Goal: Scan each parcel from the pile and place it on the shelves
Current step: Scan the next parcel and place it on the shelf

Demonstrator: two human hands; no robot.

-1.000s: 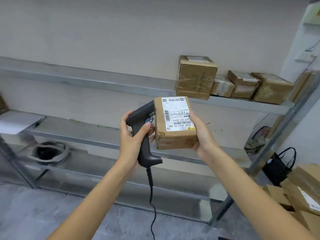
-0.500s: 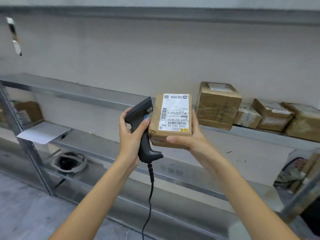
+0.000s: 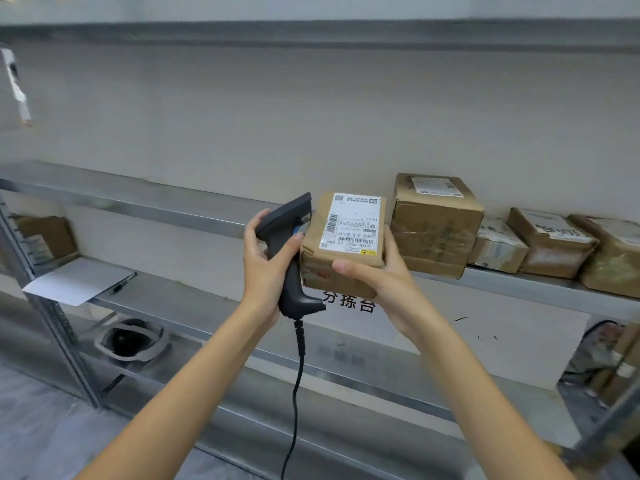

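Note:
My right hand (image 3: 377, 275) holds a small brown cardboard parcel (image 3: 343, 244) from below, its white shipping label facing me. My left hand (image 3: 265, 265) grips a black corded barcode scanner (image 3: 289, 251) by its handle, the scanner's head right beside the parcel's left edge. Both are held up in front of the metal shelf (image 3: 166, 206) at chest height. Several taped brown parcels (image 3: 436, 223) stand in a row on that shelf, just right of the one I hold.
A lower shelf carries a white sheet with a pen (image 3: 74, 284) at the left and a box (image 3: 45, 239) behind it. A roll of tape (image 3: 133, 341) lies on the shelf below. More boxes and a bag (image 3: 609, 362) sit at the lower right. The scanner's cable (image 3: 298, 393) hangs down.
The view has swung left and up, so the shelved parcels now sit further right. The parcel and scanner have stayed together, drawn slightly closer to the shelf.

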